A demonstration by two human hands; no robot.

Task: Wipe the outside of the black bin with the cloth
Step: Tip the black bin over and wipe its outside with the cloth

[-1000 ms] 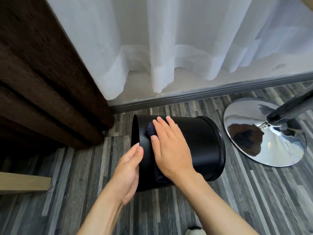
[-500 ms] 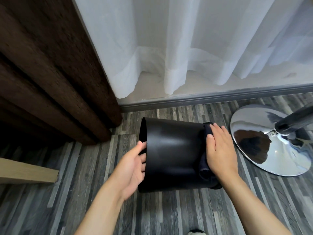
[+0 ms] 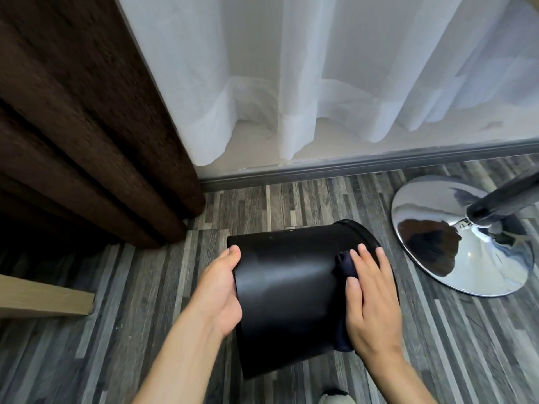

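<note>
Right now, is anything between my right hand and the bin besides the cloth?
Nothing visible. The right hand presses the cloth flat against the bin near its rim, while the left hand holds its other end.

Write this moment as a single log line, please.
left hand: holds black bin at base | right hand: presses cloth near rim | bin: on its side

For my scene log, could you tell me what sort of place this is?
Probably a lived-in room, home or hotel: sheer curtain and brown drape at a window, wood-look floor, chrome stool base.
</note>
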